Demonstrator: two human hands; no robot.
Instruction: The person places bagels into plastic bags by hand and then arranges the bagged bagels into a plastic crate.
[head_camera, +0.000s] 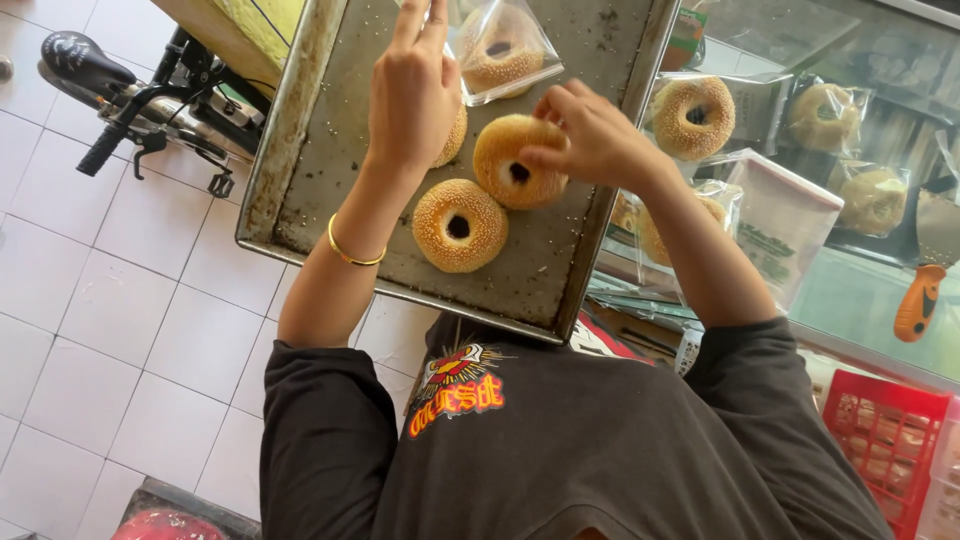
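- right hand (590, 140) has its grip pinched on a sesame ring bread (518, 160) near the middle of the metal baking tray (300, 130)
- left hand (412, 90), gold bangle (352, 255) on the wrist, reaches up over the tray's middle, fingers at a clear plastic bag (500, 50) with another ring inside; can't tell if it's clamped
- second ring (460, 225) lies loose just beside, toward the tray's near edge
- bagged rings (694, 118) off the right edge

Head-worn view, steeply downward, close over tray (300, 150) (single camera)

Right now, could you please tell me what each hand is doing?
Left hand: holding a clear bag with a bagel inside.
Right hand: grip closed on a sesame bagel.
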